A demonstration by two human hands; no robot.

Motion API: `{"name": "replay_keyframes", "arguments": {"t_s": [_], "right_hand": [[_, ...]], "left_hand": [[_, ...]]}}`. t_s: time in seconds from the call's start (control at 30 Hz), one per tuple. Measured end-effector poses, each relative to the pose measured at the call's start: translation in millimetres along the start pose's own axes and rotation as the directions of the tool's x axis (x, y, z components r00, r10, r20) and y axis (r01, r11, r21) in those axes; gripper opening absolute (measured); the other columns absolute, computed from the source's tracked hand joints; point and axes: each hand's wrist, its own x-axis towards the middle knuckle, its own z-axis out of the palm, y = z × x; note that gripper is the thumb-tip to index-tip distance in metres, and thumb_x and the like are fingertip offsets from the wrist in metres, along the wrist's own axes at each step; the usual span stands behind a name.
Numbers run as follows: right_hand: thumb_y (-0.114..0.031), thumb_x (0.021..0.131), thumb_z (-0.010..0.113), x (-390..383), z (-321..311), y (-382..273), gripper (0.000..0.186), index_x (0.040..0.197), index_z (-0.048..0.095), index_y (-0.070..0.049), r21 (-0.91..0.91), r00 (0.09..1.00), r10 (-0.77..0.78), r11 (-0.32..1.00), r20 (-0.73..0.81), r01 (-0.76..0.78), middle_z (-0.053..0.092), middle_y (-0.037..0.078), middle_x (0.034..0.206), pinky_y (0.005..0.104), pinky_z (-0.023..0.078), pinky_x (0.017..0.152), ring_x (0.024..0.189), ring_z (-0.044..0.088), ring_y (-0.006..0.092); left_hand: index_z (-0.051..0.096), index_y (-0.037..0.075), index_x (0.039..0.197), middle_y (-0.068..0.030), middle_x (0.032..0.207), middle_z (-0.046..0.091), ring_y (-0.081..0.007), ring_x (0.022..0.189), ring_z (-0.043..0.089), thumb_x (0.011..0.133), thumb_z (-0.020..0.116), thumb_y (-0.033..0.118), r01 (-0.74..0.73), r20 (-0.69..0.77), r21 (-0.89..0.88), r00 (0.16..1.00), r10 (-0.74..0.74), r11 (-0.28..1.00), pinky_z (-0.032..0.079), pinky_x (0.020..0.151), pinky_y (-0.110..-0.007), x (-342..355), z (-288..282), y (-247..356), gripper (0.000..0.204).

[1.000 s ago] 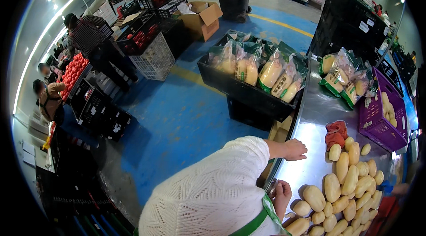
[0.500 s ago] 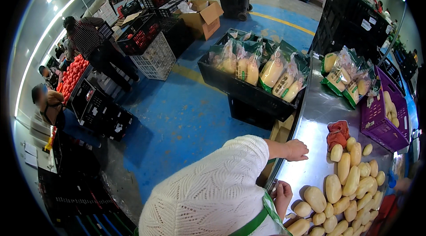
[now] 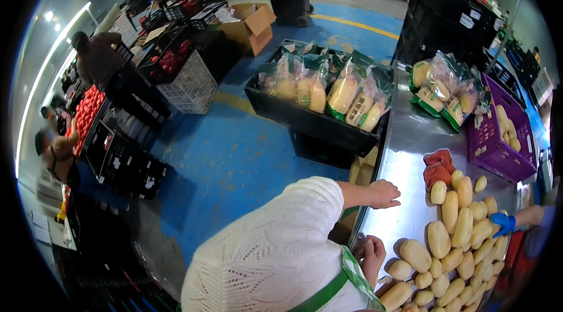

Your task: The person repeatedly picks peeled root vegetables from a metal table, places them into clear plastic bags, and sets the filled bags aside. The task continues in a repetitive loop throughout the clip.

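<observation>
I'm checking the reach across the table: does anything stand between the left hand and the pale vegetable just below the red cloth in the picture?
Nothing visible does. Only metal tabletop shows between the left hand and that pale vegetable; the red cloth lies just above that line in the picture, not across it.

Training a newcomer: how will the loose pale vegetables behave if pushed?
The pale vegetables are rounded, so they'd probably roll. Smooth surfaces on the shiny metal table suggest easy sliding. Plump, unbent shapes suggest they're likely stiff.
</observation>
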Motion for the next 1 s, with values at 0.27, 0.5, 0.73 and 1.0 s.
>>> {"name": "replay_keyframes", "arguments": {"t_s": [0.27,0.5,0.73,1.0], "right_hand": [[-0.012,0.092,0.059,-22,-4,-23,0.015,0.099,0.066,-0.001,-0.064,0.96,-0.159,0.987,-0.23,0.148,0.064,0.004,0.083,0.0242,0.047,0.068,0.076,0.058,0.0102],[-0.017,0.088,0.059,-72,-48,-35,0.017,0.095,0.065,-0.003,-0.392,0.707,-0.519,0.848,-0.481,0.356,0.065,0.013,0.087,0.0363,0.049,0.073,0.082,0.063,0.0273],[-0.016,0.085,0.061,-158,-90,2,0.015,0.093,0.065,-0.005,-0.509,0.346,-0.508,0.856,-0.789,0.095,0.065,0.013,0.088,0.0384,0.05,0.073,0.083,0.062,0.0309],[-0.016,0.086,0.058,-292,-122,84,0.02,0.103,0.063,-0.006,-0.396,0.035,-0.419,0.825,-0.908,-0.402,0.063,0.015,0.093,0.0393,0.05,0.077,0.088,0.062,0.033]], "left_hand": [[0.065,0.006,0.089,-0.018,0.092,0.065,-0.0381,0.088,0.062,0.091,0.049,0.039,-0.002,-0.066,0.014,0.998,0.003,1.0,0.048,0.077,-0.05,25,33,-36,0.037],[0.062,0.007,0.084,-0.0149,0.087,0.064,-0.0367,0.08,0.061,0.092,0.053,0.036,-0.022,-0.157,-0.016,0.987,0.019,1.0,0.048,0.07,-0.045,18,28,-24,0.032],[0.058,0.003,0.083,-0.0187,0.081,0.062,-0.0398,0.078,0.059,0.096,0.047,0.036,-0.169,-0.124,0.088,0.976,0.179,0.982,0.045,0.068,-0.048,31,40,-22,0.038],[0.056,0.001,0.082,-0.0187,0.072,0.058,-0.0402,0.068,0.056,0.098,0.044,0.039,-0.283,-0.141,0.099,0.945,0.295,0.954,0.043,0.063,-0.048,24,32,-24,0.043]]}}
